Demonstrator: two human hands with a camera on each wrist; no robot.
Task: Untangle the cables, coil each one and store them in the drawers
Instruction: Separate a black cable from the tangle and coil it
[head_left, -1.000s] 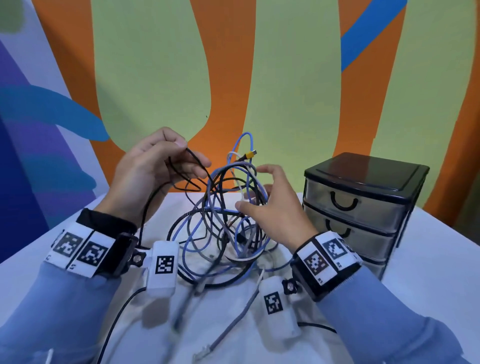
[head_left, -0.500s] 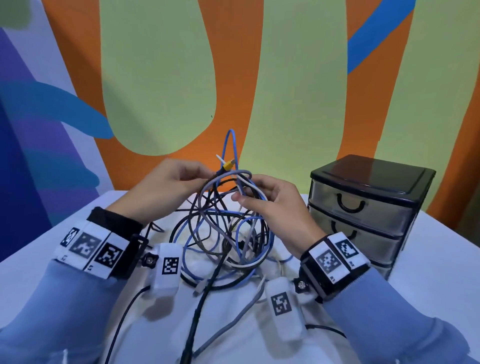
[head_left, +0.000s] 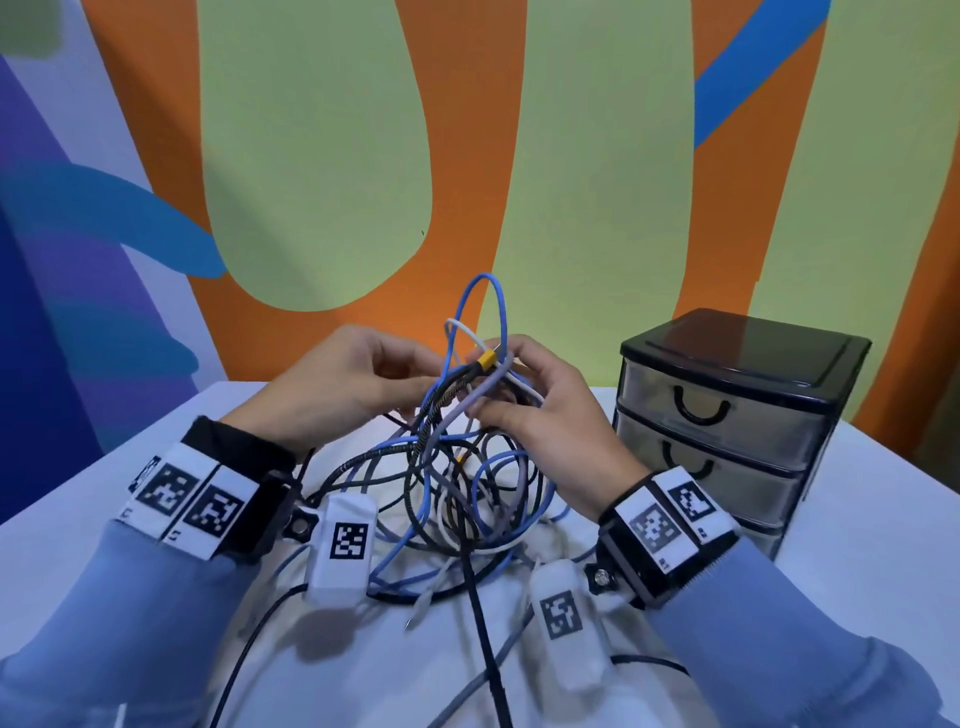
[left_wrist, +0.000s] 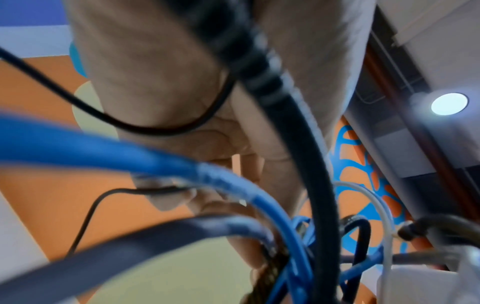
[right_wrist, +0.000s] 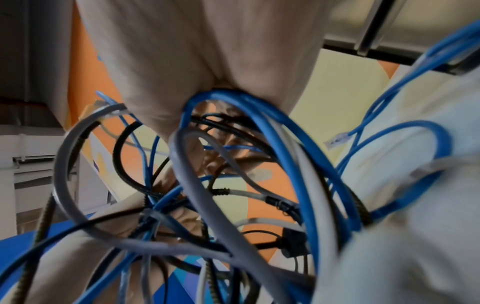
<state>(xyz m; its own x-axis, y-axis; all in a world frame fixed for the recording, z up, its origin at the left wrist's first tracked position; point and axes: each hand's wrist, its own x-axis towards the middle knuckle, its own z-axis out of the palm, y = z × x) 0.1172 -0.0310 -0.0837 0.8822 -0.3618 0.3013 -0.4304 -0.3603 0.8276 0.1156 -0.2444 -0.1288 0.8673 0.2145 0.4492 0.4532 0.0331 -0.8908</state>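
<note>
A tangle of blue, grey, white and black cables (head_left: 457, 483) lies on the white table (head_left: 857, 545), its top lifted. My left hand (head_left: 363, 384) pinches strands at the top left of the bundle. My right hand (head_left: 524, 395) curls its fingers round the top strands beside a yellow-tipped braided connector (head_left: 485, 359). A blue loop (head_left: 485, 306) sticks up above both hands. In the left wrist view a thin black cable (left_wrist: 145, 127) crosses my palm and a blue cable (left_wrist: 155, 162) runs in front. The right wrist view shows blue (right_wrist: 280, 144) and grey (right_wrist: 202, 185) cables looping round my fingers.
A small black three-drawer unit (head_left: 727, 415) with translucent grey drawers, all shut, stands on the table to the right of my right hand. Loose cable ends (head_left: 483, 649) trail toward the near edge. A painted orange and green wall stands close behind.
Both hands have come together at the top of the tangle; the left hand dropped from its raised position, and the right hand rose and closed on the strands by the yellow-tipped connector.
</note>
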